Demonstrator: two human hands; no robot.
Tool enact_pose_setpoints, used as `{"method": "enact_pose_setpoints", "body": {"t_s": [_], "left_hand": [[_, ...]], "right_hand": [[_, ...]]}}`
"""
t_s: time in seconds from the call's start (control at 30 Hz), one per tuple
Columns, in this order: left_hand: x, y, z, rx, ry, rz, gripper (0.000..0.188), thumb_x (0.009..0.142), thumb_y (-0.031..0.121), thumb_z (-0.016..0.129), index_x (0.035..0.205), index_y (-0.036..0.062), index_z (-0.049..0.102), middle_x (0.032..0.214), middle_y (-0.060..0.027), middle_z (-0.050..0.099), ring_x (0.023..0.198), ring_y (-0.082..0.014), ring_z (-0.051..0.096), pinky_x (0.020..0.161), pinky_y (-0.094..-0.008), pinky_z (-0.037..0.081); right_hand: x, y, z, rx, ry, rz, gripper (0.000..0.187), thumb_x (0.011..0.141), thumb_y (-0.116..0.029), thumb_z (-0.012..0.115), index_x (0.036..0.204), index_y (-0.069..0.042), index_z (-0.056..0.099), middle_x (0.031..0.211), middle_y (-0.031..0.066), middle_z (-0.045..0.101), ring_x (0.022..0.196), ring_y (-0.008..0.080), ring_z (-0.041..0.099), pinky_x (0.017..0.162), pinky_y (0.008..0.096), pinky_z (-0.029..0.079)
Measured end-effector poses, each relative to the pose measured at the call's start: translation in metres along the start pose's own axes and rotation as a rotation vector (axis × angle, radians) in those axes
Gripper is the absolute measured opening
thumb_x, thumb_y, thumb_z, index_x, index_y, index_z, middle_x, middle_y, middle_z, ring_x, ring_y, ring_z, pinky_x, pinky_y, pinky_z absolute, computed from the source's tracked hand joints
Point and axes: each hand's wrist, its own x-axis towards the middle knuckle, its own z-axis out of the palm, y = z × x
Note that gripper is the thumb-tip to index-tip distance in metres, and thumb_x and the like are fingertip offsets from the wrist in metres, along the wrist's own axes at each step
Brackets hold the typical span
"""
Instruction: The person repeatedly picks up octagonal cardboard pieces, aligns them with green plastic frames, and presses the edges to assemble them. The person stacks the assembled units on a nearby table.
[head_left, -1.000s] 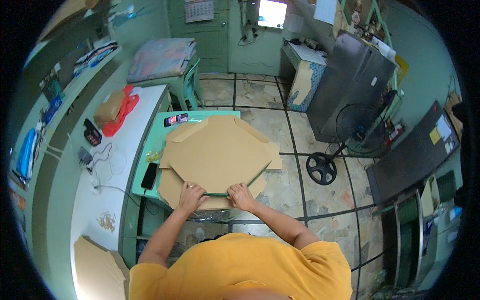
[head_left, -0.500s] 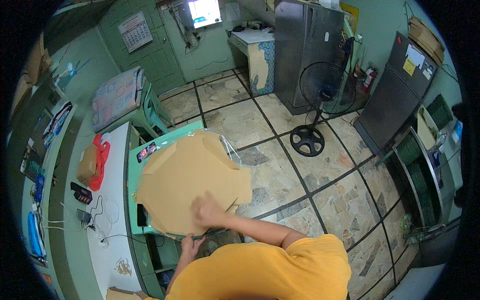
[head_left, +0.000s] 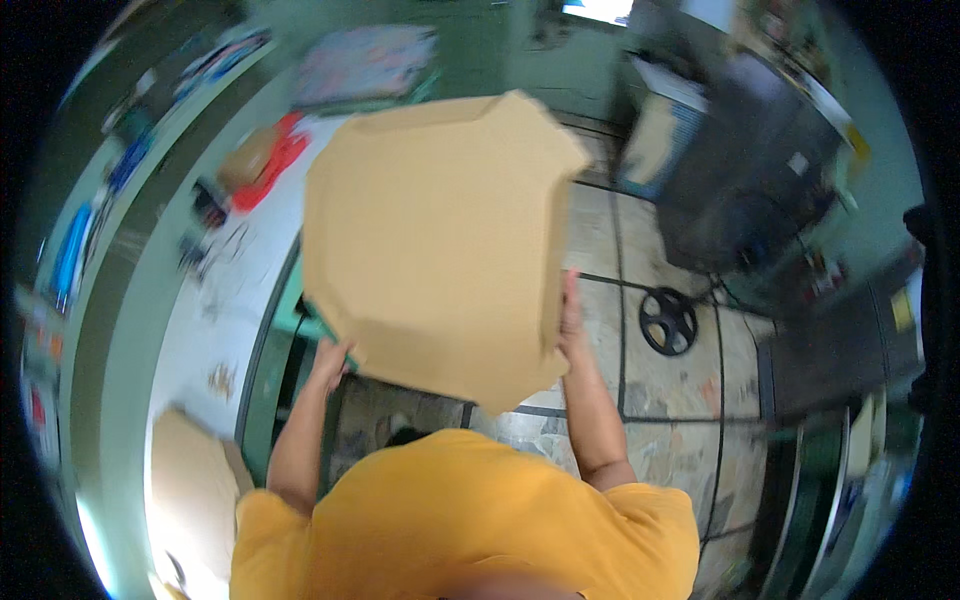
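A large flat brown cardboard sheet (head_left: pixel 440 240) with cut corners is lifted up in front of me and fills the middle of the view. My left hand (head_left: pixel 330 362) grips its lower left edge. On the right edge, my right hand (head_left: pixel 570 320) holds the sheet with the fingers up along it. The sheet hides most of the green table (head_left: pixel 268 340) below it. The picture is blurred by motion.
A white counter (head_left: pixel 215 300) with a red tray (head_left: pixel 265 165) and small items runs along the left. More cardboard (head_left: pixel 185 480) lies at the lower left. A floor fan base (head_left: pixel 668 320) and a dark cabinet (head_left: pixel 740 170) stand on the tiled floor to the right.
The cardboard sheet, flat on the green table a second ago, has been raised off it and now stands up in both hands. The view has swung.
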Motion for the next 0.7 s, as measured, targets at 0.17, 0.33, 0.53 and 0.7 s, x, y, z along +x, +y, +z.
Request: {"method": "enact_pose_setpoints", "body": {"t_s": [0.17,0.33,0.53,0.7], "left_hand": [[0.027,-0.026,-0.053,0.472,0.335,0.231,0.041,0.076,0.022,0.066,0.098,-0.0125,0.063,0.090,-0.0270,0.067,0.085,-0.0366,0.068,0.077,-0.0421,0.051],[0.004,-0.030,-0.101,0.066,0.208,0.127,0.034,0.083,0.023,0.064,0.106,-0.0028,0.066,0.099,-0.0158,0.070,0.090,-0.0280,0.068,0.080,-0.0383,0.052],[-0.019,-0.041,-0.172,-0.889,-0.060,0.023,0.027,0.098,0.015,0.050,0.119,-0.0010,0.058,0.109,-0.0059,0.066,0.096,-0.0171,0.064,0.084,-0.0357,0.053],[0.002,-0.092,-0.247,-0.700,0.259,0.114,0.026,0.096,0.008,0.045,0.116,-0.0006,0.060,0.102,-0.0093,0.066,0.087,-0.0168,0.065,0.078,-0.0335,0.055]], "right_hand": [[0.010,0.040,0.044,-0.562,0.149,0.005,0.040,0.088,-0.020,0.061,0.122,0.000,0.052,0.108,0.0099,0.062,0.097,0.0224,0.062,0.085,0.0362,0.051],[0.042,0.099,0.062,-0.590,0.408,-0.150,0.026,0.085,-0.007,0.057,0.110,0.000,0.056,0.095,0.0065,0.059,0.085,0.0198,0.059,0.078,0.0339,0.048],[0.080,0.149,0.077,-0.565,0.445,-0.007,0.005,0.082,-0.002,0.053,0.087,-0.002,0.055,0.082,0.0063,0.057,0.073,0.0191,0.059,0.066,0.0319,0.049],[0.098,0.216,0.112,-0.581,0.441,0.081,0.002,0.083,-0.004,0.056,0.081,-0.003,0.055,0.078,0.0048,0.054,0.073,0.0189,0.056,0.067,0.0347,0.047]]}}
